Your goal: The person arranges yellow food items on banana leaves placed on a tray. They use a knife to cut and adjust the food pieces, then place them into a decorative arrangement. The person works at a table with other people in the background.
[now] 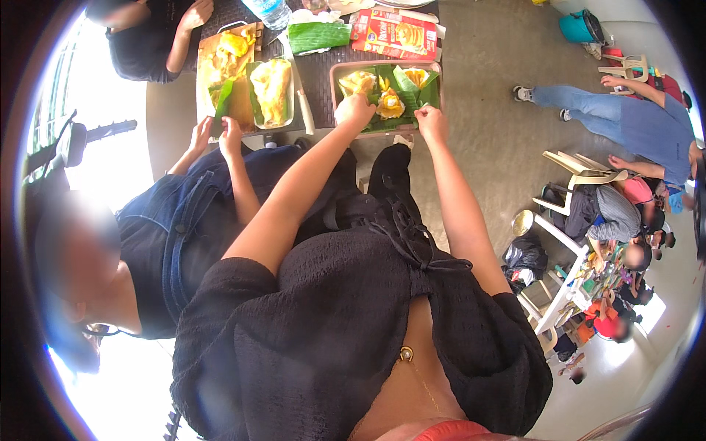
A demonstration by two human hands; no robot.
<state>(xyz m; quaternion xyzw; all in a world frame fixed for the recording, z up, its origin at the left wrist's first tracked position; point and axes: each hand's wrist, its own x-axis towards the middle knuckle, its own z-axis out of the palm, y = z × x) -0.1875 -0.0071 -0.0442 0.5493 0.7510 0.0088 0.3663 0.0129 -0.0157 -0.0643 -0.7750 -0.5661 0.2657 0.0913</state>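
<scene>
A pinkish-brown rectangular tray [332,82] lined with banana leaf [405,93] lies at the front edge of the table. My left hand [356,112] reaches over its left part and touches a yellow folded food piece [357,81]; its fingertips are partly hidden. At the tray's right front corner, my right hand [432,124] pinches the leaf edge. Between my hands sits a yellow food piece with a white topping [390,106]. Behind it, another yellow portion [417,77] rests in a folded leaf.
Left of the tray lie a knife [300,91], a leaf-lined container of yellow food [271,93] and a wooden board [203,66]. A co-worker's hands [220,134] hold a leaf strip there. Farther back are a pancake mix box [396,34], banana leaf pieces [319,36] and a water bottle [268,12].
</scene>
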